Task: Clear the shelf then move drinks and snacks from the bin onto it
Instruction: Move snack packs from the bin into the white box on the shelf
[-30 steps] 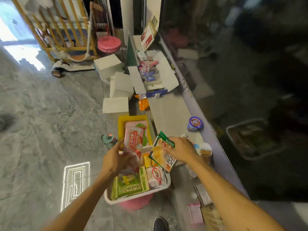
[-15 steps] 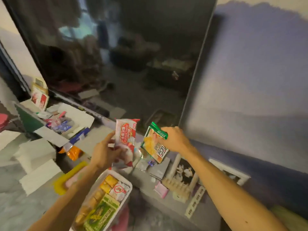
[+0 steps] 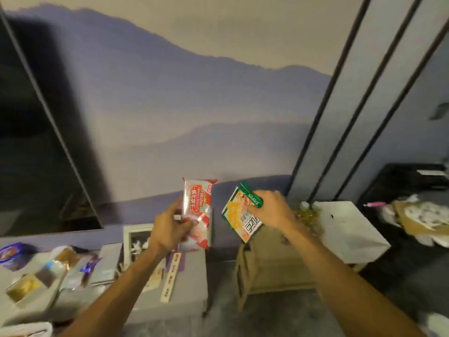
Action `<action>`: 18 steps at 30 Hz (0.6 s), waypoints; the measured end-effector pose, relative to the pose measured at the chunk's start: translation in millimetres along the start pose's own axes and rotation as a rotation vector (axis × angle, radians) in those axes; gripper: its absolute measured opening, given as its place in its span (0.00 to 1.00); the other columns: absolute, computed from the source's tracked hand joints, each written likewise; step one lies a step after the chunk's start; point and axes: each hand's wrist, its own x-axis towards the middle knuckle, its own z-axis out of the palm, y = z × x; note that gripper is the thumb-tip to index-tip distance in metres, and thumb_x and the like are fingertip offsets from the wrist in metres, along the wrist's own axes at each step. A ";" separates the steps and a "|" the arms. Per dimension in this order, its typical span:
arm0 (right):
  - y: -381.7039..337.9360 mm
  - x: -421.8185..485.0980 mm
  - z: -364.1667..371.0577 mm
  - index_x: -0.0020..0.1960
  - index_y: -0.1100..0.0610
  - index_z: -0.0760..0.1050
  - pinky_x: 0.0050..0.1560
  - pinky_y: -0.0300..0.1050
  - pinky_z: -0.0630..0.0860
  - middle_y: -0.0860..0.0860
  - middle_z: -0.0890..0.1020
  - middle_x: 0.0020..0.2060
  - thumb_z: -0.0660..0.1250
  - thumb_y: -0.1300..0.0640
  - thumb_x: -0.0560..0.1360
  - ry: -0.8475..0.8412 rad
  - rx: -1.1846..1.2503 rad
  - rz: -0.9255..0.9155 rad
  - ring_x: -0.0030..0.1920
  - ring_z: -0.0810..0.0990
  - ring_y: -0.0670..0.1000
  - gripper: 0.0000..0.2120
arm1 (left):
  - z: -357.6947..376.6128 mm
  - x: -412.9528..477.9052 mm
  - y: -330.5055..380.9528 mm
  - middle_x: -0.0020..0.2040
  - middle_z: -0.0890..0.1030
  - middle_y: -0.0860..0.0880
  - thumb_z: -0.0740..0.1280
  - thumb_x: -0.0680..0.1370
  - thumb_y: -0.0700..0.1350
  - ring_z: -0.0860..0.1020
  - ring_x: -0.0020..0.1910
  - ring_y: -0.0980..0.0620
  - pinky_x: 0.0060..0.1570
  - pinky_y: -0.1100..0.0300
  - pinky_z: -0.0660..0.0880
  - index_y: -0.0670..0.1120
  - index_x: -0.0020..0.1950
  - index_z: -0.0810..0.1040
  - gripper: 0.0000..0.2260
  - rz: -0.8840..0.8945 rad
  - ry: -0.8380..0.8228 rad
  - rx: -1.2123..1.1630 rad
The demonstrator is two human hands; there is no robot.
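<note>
My left hand [image 3: 170, 227] grips a red and white wafer biscuit packet [image 3: 198, 210], held upright above the right end of the grey shelf [image 3: 189, 283]. My right hand [image 3: 272, 210] holds a green and orange snack packet [image 3: 240, 218] by its top corner, tilted, over a small wooden stool [image 3: 272, 268]. The two packets are a short gap apart. The bin is out of view.
Several packets, a blue-lidded cup [image 3: 11, 254] and a photo frame [image 3: 137, 239] lie on the shelf's left part. A dark TV screen [image 3: 36, 154] hangs at the left. A white foam box [image 3: 347, 229] and a dark cabinet [image 3: 408, 181] stand to the right.
The view has swung right, away from the bin and floor toward the wall. Both hands carried their packets up and rightward, past the shelf's end and over the stool.
</note>
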 end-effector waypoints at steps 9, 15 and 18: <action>239.8 -85.3 -122.5 0.60 0.51 0.85 0.48 0.50 0.86 0.48 0.89 0.48 0.76 0.46 0.78 0.129 0.013 0.280 0.45 0.87 0.46 0.14 | 272.4 -1.3 102.1 0.58 0.85 0.52 0.76 0.78 0.41 0.87 0.45 0.51 0.36 0.56 0.85 0.56 0.71 0.76 0.24 0.077 -0.248 -0.074; 351.7 -99.1 -153.7 0.57 0.51 0.83 0.45 0.48 0.86 0.45 0.87 0.45 0.75 0.43 0.78 0.219 0.026 0.430 0.42 0.86 0.43 0.14 | 383.2 26.7 151.6 0.58 0.83 0.53 0.75 0.80 0.43 0.84 0.50 0.51 0.36 0.62 0.84 0.56 0.71 0.75 0.22 0.117 -0.366 -0.042; 405.7 -84.9 -155.8 0.51 0.47 0.83 0.43 0.50 0.86 0.43 0.86 0.40 0.75 0.41 0.77 0.278 0.044 0.467 0.39 0.85 0.42 0.11 | 434.3 54.8 158.5 0.57 0.84 0.56 0.75 0.79 0.45 0.85 0.52 0.50 0.39 0.63 0.84 0.58 0.67 0.77 0.19 0.104 -0.393 -0.010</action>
